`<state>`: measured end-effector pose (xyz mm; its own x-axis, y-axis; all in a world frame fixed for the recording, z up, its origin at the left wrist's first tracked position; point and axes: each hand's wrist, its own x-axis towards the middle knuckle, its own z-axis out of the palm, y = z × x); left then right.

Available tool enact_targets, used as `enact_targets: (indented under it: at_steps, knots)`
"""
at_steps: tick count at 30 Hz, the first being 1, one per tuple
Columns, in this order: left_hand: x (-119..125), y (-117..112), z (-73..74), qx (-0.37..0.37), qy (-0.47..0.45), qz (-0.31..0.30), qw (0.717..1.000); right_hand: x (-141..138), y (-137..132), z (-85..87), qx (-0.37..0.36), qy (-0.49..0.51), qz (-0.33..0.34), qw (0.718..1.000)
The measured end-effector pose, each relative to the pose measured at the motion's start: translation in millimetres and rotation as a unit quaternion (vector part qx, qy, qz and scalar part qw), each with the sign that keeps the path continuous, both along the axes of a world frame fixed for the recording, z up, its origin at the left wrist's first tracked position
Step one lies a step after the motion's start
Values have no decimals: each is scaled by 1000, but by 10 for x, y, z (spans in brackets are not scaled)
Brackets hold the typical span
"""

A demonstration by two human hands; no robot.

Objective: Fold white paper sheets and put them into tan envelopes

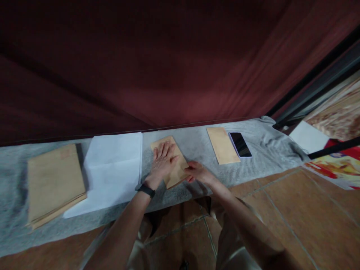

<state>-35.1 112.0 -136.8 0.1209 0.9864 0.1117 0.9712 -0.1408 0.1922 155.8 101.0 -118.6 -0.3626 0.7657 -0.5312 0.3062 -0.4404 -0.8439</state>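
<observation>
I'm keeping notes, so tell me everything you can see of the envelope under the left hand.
The envelope is tan, oblong and looks like paper. It lies slanted on the gray cloth. The left hand rests spread on it; the right hand touches its right edge. Any seal is unclear.

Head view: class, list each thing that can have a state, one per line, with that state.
Left hand: open, pressed flat
Right hand: fingers bent at envelope's edge
Middle envelope: flat, under left hand
Envelope pile: stacked
White paper: spread flat, creased
Right envelope: lying flat
Phone: face up, screen dark
Watch: worn
Grey cloth: rumpled at right end
</observation>
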Motion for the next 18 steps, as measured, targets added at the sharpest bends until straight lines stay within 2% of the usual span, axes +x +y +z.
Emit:
enact_targets:
  at_steps: [4, 9, 11, 13, 15, 18]
  knots:
    - [-17, 7, -76, -1, 29, -14, 999, 11, 35, -35, 27, -65, 28, 997]
    - [-32, -7, -105, 14, 49, -50, 997, 52, 55, -67, 49, -100, 62, 992]
    - [-36, -8, -114, 16, 50, -60, 997, 79, 58, -58, 84, -139, 77, 984]
    - [-42, -12, -127, 21, 50, -68, 996, 105, 68, -43, 169, -209, 73, 961]
    - [-50, -21, -141, 29, 46, -80, 995, 114, 81, -40, 275, -275, 54, 920]
    - [-56, -45, -158, 32, 34, -104, 994, 81, 89, -78, 399, -284, 59, 870]
